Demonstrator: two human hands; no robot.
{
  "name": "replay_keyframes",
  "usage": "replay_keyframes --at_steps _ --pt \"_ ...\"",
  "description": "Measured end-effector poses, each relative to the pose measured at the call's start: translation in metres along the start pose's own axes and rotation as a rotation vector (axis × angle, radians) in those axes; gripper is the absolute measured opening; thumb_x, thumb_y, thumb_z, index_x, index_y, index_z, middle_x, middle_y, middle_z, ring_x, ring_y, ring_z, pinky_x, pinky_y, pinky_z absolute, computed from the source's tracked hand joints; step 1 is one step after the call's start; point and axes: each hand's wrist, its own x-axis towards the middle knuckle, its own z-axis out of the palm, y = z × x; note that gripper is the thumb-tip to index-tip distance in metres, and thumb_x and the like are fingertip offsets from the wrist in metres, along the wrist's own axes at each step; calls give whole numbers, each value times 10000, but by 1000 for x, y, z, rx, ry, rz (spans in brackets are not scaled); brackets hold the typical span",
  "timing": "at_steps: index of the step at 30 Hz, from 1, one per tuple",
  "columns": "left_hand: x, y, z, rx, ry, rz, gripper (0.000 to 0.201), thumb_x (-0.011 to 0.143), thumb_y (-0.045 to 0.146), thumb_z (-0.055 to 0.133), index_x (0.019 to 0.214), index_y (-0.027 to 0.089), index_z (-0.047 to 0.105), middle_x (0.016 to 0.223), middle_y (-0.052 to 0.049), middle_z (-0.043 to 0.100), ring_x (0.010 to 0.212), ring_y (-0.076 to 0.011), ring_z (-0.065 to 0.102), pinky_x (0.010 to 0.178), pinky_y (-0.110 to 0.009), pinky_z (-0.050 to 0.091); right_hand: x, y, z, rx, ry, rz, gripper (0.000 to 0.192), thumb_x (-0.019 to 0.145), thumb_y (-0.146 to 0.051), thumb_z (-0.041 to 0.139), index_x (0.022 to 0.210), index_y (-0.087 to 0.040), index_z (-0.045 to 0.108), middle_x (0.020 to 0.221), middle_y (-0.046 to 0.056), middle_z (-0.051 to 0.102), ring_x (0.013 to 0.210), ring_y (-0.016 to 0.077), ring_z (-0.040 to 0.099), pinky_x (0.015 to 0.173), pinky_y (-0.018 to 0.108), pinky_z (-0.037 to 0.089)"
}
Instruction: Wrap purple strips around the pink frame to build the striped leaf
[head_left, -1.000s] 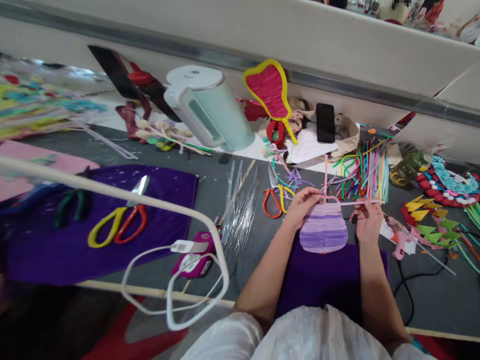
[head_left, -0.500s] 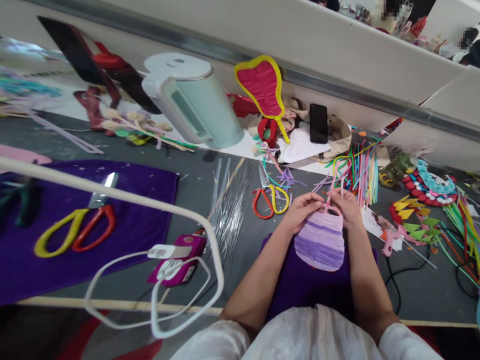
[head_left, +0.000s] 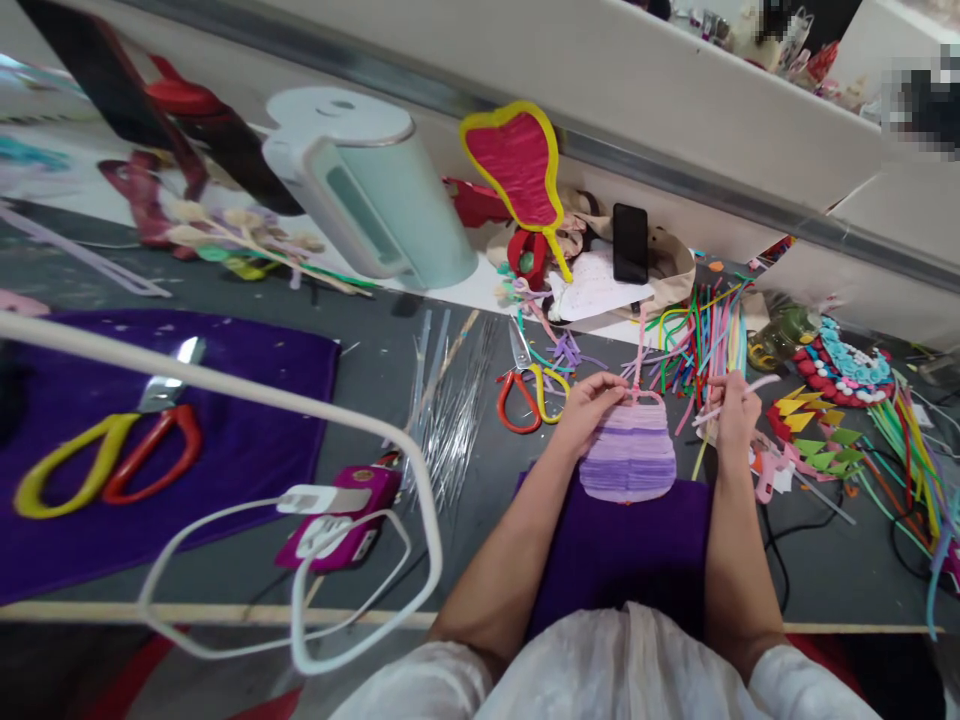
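My left hand pinches the upper left edge of a striped purple and lilac fan-shaped piece. This piece has a pink outline at its top and a pink twisted stem pointing away from me. Off to the right, my right hand is closed on a pale lilac pipe cleaner, apart from the fan-shaped piece. A purple cloth lies beneath the piece, close to my body. Loose pipe cleaners in many colours lie just beyond my right hand.
Scissors and thin wires lie left of my hands. A pink glue gun with a black cord is at right. Farther left are a magenta power strip, larger scissors and a kettle. A phone leans at the back.
My right hand has left the top of the fan-shaped piece and moved right, now with a pale lilac pipe cleaner. My left hand stays on the piece. The view has shifted slightly.
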Motion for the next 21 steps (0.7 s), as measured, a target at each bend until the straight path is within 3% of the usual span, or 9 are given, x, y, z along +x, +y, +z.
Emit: replay_keyframes --at_steps 3,5,9,15,21 --pt "0 -1 2 80 -10 34 227 665 283 743 825 160 638 759 -8 661 678 -125 618 663 -246 463 -3 -10 2 226 6 110 565 840 -691 397 791 -173 619 548 -33 526 317 45 347 319 207 280" --pt "0 -2 1 167 -18 81 219 659 259 734 818 163 618 775 0 645 656 -109 584 625 -227 434 -6 -14 6 285 -74 164 486 818 -657 484 822 -187 603 602 -30 545 357 51 414 322 192 289" --pt "1 -6 -2 349 -30 151 171 672 219 685 808 172 592 773 7 619 613 -97 523 579 -216 395 -16 -9 17 232 -230 145 275 726 -438 708 829 -208 597 658 -31 576 519 97 555 412 195 384" --pt "3 -7 -4 555 -2 303 92 685 190 643 774 173 623 835 -22 609 798 -149 567 765 -276 447 -24 3 30 62 -295 40 190 700 -289 721 835 -205 616 653 -39 589 579 107 544 529 223 416" --pt "-1 -3 1 448 -14 163 250 682 229 675 919 165 628 879 -24 629 778 -141 576 721 -256 442 -28 15 42 137 -209 72 254 664 -306 738 858 -203 611 667 -44 571 606 118 528 581 245 415"
